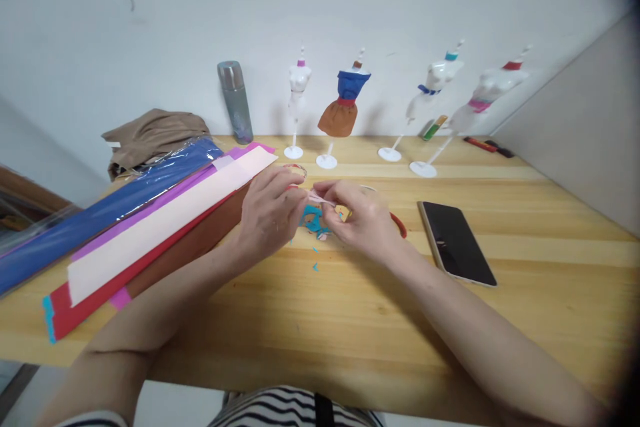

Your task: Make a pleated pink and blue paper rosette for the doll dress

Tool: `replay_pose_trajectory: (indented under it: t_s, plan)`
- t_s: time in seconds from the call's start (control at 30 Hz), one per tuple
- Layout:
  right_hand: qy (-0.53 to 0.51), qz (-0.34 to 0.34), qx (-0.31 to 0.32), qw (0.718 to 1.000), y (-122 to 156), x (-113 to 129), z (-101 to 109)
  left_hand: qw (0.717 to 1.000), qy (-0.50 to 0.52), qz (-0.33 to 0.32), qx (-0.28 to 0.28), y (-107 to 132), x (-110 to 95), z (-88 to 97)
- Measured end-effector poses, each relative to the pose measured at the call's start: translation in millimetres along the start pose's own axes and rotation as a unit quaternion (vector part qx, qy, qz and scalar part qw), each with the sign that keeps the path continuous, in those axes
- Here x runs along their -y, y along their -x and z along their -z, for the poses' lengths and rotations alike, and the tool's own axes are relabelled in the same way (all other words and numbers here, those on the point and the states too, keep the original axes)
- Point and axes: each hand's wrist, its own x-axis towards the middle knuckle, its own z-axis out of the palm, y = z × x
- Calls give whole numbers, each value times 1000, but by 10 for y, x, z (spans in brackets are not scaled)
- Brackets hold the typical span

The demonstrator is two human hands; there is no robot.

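Note:
Between my two hands is a small pale pink paper strip (320,198), pinched at both ends above the table. My left hand (274,208) closes its fingertips on the strip's left end. On the other end, the thumb and fingers of my right hand (361,215) are pressed together. Blue paper scraps (314,221) lie under and between the hands, with a few tiny bits nearer to me. Partly hidden behind my right hand is a red curved handle (399,225), perhaps of scissors.
Folded crepe-like paper sheets (170,227) lie at left beside a brown cloth (155,137). A grey bottle (236,103) and several white mini mannequins, one in a blue and brown paper dress (345,103), stand along the wall. A phone (457,241) lies at right.

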Motion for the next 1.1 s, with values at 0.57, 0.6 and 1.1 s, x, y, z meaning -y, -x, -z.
replay_pose_trajectory:
  t_s: [0.57, 0.6, 1.1]
  plan:
    - [-78, 49, 241, 966, 136, 17, -231, 796, 290, 531, 13, 3, 715, -108]
    - [-78, 48, 267, 959, 161, 32, -271, 782, 301, 545, 12, 13, 721, -123]
    - [-3, 13, 355, 935, 247, 127, -381, 776, 325, 541, 19, -38, 694, 4]
